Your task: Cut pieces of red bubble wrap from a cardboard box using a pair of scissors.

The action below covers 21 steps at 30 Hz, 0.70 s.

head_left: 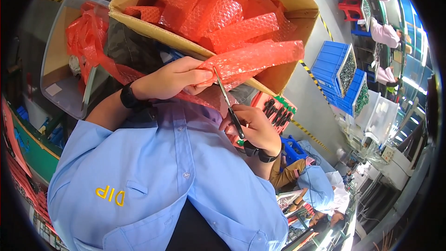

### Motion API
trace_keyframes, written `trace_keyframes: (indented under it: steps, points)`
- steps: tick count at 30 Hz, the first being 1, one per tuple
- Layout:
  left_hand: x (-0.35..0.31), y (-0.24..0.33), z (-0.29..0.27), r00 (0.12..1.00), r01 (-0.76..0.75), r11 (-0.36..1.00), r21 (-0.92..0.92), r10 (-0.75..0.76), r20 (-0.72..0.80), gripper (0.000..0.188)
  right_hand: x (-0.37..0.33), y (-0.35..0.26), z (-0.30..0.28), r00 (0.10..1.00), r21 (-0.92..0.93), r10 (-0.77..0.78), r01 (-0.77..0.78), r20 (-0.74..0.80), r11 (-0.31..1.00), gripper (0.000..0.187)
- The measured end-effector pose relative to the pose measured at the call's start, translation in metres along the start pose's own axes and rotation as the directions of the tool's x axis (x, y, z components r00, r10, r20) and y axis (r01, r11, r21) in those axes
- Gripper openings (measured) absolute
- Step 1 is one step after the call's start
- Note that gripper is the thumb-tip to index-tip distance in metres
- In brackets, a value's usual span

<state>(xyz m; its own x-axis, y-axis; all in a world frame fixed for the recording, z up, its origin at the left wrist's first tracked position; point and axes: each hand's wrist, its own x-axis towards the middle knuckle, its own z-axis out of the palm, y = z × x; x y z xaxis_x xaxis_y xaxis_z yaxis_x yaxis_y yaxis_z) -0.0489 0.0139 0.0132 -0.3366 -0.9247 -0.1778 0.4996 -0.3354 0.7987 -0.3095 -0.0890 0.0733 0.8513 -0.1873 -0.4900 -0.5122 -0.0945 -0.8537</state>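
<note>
Left hand [169, 80], frame centre: fingers pinching red translucent bubble-wrap strip [265, 58]. Right hand [256, 126], right of centre: curled round black-handled metal scissors [230, 107], blades at strip.

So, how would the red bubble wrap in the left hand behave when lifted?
The bubble wrap is probably light for its size, being thin film around air pockets. It likely bends easily, as pieces in the cardboard box fold and curl. Its glossy surface may feel slightly slippery.
</note>
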Motion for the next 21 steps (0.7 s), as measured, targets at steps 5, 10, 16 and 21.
trace_keyframes:
  steps: [5, 10, 16, 21]
  points:
    - [0.0000, -0.0006, 0.0005, 1.000, -0.013, 1.000, -0.008, 0.013, -0.002, 0.034, 0.0006, -0.0021, 0.0005, 0.999, -0.071, 0.050, -0.051, -0.017, 0.996, 0.027]
    - [-0.0007, 0.0007, -0.0045, 0.998, 0.031, 0.997, -0.065, -0.027, 0.059, 0.034, -0.0022, -0.0057, 0.0013, 0.998, -0.117, 0.057, -0.060, -0.030, 0.991, 0.034]
    - [0.0002, 0.0005, -0.0020, 0.987, 0.113, 0.989, -0.097, -0.101, 0.123, 0.037, 0.0013, -0.0082, 0.0013, 0.999, -0.067, 0.040, -0.041, -0.018, 0.997, 0.041]
    - [0.0003, 0.0029, -0.0001, 0.985, 0.147, 0.986, -0.083, -0.138, 0.104, 0.037, 0.0027, -0.0045, 0.0004, 1.000, -0.026, 0.004, -0.004, -0.009, 1.000, 0.038]
